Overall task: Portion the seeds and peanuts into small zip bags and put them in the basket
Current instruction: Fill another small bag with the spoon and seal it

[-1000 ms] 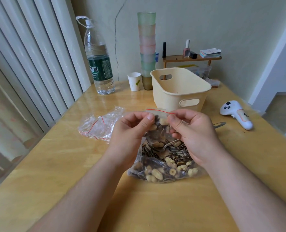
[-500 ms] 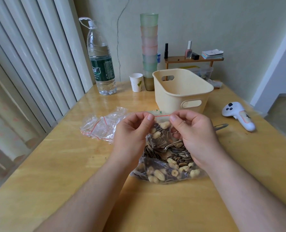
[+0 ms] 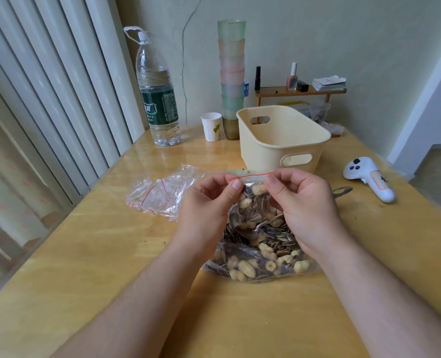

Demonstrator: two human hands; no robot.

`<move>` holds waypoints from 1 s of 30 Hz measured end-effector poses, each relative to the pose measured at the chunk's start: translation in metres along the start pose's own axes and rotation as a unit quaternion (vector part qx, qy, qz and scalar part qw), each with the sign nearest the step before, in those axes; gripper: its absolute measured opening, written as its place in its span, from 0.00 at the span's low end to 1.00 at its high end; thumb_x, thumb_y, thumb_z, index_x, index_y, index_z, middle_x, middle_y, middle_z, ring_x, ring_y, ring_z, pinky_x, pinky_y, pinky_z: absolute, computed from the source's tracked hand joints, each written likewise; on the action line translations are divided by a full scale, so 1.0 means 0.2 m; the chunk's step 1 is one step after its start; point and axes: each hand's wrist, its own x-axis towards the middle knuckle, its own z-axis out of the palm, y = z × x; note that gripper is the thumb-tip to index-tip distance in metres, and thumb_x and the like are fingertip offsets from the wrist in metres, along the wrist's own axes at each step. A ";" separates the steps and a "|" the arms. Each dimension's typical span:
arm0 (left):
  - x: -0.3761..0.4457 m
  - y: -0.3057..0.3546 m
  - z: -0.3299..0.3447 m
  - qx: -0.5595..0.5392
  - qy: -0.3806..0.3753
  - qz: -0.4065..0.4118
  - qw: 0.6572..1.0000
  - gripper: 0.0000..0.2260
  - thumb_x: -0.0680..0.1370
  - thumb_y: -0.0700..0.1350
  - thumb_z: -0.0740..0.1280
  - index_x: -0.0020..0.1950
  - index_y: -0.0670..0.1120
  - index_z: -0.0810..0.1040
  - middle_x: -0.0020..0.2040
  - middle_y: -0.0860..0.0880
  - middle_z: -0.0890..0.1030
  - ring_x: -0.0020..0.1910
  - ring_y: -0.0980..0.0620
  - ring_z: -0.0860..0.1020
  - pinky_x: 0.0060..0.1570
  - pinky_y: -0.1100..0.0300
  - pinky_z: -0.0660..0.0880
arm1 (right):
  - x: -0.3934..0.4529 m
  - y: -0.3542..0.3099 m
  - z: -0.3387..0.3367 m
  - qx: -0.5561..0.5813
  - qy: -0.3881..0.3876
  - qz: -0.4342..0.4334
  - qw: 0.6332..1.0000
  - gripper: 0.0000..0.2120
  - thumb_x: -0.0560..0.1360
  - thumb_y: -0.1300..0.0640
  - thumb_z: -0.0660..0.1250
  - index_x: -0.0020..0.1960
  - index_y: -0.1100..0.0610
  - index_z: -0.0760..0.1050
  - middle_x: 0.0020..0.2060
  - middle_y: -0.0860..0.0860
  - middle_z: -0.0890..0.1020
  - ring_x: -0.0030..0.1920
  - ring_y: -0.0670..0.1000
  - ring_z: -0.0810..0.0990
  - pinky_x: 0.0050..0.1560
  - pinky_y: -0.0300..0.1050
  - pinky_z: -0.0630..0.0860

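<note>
My left hand (image 3: 206,202) and my right hand (image 3: 304,202) pinch the top of a small clear zip bag (image 3: 250,176) with a red seal line, thumbs close together. Right under it, a large clear bag of sunflower seeds and peanuts (image 3: 260,257) lies on the table (image 3: 90,254). A metal spoon (image 3: 242,226) rests in it. I cannot tell whether the small bag holds anything; seeds and peanuts show through it. The cream plastic basket (image 3: 284,140) stands just behind my hands and looks empty. A heap of empty small zip bags (image 3: 160,195) lies to the left.
At the back stand a large water bottle (image 3: 158,99), a paper cup (image 3: 211,126) and a tall stack of plastic cups (image 3: 231,73). A small wooden shelf (image 3: 300,91) holds bottles and cards. A white controller (image 3: 369,177) lies at the right. Vertical blinds line the left edge.
Both hands stay pinched on the small bag's top. The red seal line, mostly covered half a second ago, shows between my thumbs again.
</note>
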 end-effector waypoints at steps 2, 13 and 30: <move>0.00 0.00 0.00 0.009 0.011 0.014 1.000 0.06 0.75 0.43 0.75 0.49 0.43 0.84 0.42 0.47 0.86 0.43 0.50 0.82 0.52 0.54 0.81 | 0.00 0.01 0.00 0.000 -0.002 -0.003 1.000 0.02 0.78 0.58 0.74 0.47 0.54 0.85 0.43 0.55 0.88 0.45 0.51 0.84 0.54 0.55 0.82; 0.00 0.03 -0.03 0.049 0.004 0.018 0.999 0.06 0.78 0.41 0.74 0.49 0.38 0.83 0.39 0.47 0.85 0.40 0.52 0.81 0.48 0.57 0.80 | 0.00 -0.02 -0.02 -0.011 -0.024 -0.008 1.000 0.08 0.78 0.62 0.74 0.45 0.50 0.86 0.42 0.54 0.88 0.46 0.51 0.85 0.55 0.55 0.83; 0.01 0.03 -0.04 0.026 -0.029 -0.021 0.999 0.03 0.80 0.40 0.72 0.50 0.40 0.83 0.41 0.45 0.83 0.42 0.49 0.79 0.53 0.50 0.77 | -0.01 -0.03 0.00 0.005 -0.048 0.008 0.999 0.09 0.78 0.62 0.73 0.43 0.50 0.85 0.39 0.52 0.86 0.41 0.50 0.82 0.45 0.48 0.80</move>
